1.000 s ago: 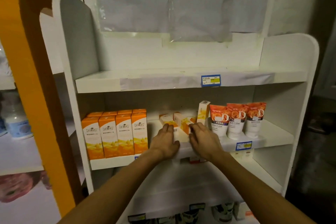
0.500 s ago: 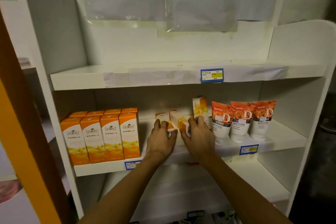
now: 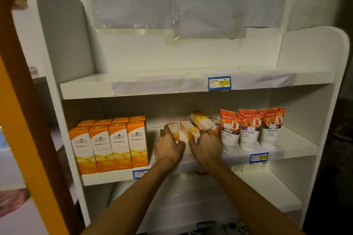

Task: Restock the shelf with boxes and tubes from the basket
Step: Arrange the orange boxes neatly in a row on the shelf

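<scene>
Three small white-and-orange boxes sit in the middle of the middle shelf (image 3: 286, 151). My left hand (image 3: 168, 148) is closed around the left small box (image 3: 172, 129). My right hand (image 3: 207, 145) grips the near end of the middle small box (image 3: 188, 131). Just behind my right fingers, a third small box (image 3: 202, 120) lies tilted on the others. Tall orange boxes (image 3: 109, 145) stand in rows at the shelf's left. Three orange-and-white tubes (image 3: 250, 128) stand at its right. The basket is not in view.
The upper shelf (image 3: 152, 87) carries a blue price tag (image 3: 219, 83). A lower shelf (image 3: 267, 187) runs beneath my arms. An orange-and-brown frame (image 3: 23, 120) stands close at the left. The white side panel (image 3: 340, 101) closes the unit at the right.
The small box that stood upright behind my right hand now lies tilted over the others. Both hands have stayed on the small boxes. The view has shifted slightly.
</scene>
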Demonstrator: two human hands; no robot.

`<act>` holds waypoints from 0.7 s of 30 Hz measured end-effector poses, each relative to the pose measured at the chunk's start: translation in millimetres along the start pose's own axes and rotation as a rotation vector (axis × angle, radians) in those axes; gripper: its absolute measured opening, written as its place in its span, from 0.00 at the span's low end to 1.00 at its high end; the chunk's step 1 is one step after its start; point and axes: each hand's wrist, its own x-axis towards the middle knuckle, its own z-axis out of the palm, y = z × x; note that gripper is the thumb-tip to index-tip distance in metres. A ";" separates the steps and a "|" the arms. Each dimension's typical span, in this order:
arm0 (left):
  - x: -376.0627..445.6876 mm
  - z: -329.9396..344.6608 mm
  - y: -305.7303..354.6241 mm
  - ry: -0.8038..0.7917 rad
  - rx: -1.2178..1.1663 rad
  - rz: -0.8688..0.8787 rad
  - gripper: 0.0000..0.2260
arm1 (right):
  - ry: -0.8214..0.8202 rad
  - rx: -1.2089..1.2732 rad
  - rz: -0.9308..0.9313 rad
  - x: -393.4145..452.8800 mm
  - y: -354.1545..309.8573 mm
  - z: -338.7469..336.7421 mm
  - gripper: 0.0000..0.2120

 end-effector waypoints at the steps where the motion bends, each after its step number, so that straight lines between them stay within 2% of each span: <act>1: 1.8 -2.1 2.3 -0.027 0.020 -0.015 0.29 | -0.001 -0.008 0.001 1.3 -1.4 -2.1 0.23; 5: 2.3 -9.0 7.2 -0.076 0.064 -0.048 0.24 | -0.009 0.009 0.020 0.7 -6.5 -8.6 0.21; 10: -4.7 -9.4 5.9 -0.055 -0.050 -0.096 0.18 | -0.018 0.099 0.075 -5.2 -7.2 -11.3 0.21; 15: -9.5 -14.1 9.0 0.012 -0.167 -0.108 0.23 | -0.063 0.359 0.276 -10.6 -0.2 -14.2 0.21; 21: -19.8 -15.3 11.2 0.017 -0.362 -0.113 0.27 | -0.117 0.589 0.355 -7.9 7.9 -16.1 0.16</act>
